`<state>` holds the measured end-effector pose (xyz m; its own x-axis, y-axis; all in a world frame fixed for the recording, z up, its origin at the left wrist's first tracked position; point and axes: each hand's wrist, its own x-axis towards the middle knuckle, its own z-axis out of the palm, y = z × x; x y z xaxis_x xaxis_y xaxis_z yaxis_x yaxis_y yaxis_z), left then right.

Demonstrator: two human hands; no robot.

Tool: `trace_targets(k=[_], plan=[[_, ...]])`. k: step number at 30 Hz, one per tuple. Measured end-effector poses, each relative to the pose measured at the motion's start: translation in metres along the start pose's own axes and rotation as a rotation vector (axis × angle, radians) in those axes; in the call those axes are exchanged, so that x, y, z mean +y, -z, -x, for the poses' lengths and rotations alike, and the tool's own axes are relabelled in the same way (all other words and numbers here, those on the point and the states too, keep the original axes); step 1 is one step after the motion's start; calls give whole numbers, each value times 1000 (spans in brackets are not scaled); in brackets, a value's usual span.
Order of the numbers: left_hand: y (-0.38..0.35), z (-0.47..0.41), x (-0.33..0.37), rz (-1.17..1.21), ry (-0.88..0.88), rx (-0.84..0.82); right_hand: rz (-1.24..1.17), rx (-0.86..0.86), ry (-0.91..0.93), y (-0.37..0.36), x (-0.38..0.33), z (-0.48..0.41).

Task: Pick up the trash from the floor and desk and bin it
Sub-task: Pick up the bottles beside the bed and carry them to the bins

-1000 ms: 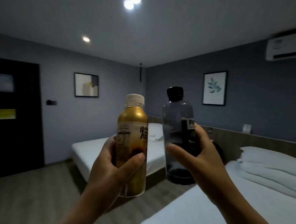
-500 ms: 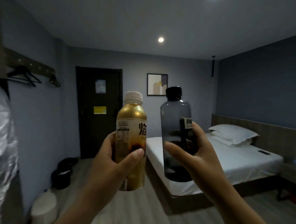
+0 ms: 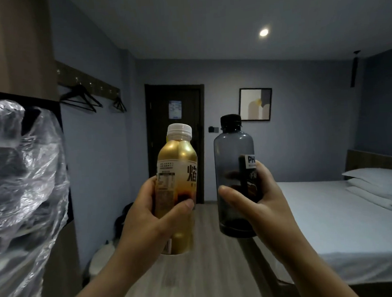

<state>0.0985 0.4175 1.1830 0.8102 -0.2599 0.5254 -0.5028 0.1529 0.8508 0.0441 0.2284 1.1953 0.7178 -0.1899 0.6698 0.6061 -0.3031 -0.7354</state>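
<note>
Fingers of left hand clamp upright gold bottle; right hand grips upright dark bottle at its three o'clock. Likely bin, dark shape, sits at eight o'clock, nearer the left hand.

On the gold bottle in my left hand, the cream label carries one large black Chinese character. It looks like 焰 and sits at the label's right edge, where the bottle curves away. Left of it is a panel of small print with a ruled table, none of which I can read. The smoky dark bottle in my right hand has a small white patch on its black label with the letters "PH". The rest runs round the side out of sight, and the tiny line beneath is illegible. On the dark door behind hangs a blue-and-white notice, its text too small to read.
</note>
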Motion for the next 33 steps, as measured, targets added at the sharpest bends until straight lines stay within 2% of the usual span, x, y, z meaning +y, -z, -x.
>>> trace_targets(k=[6,12,25,33], plan=[[-19,-78,-42,-53,-8,86,-61,-64,-6,16,72,-84],[-4,-144,-93,-104,24,194,-93,-134,-28,-1,143,-156],[117,-321,-211,-186,13,286,-100,-202,-44,-141,283,-323],[185,-430,-277,-227,30,276,-106,-185,-73,-215,359,-416]])
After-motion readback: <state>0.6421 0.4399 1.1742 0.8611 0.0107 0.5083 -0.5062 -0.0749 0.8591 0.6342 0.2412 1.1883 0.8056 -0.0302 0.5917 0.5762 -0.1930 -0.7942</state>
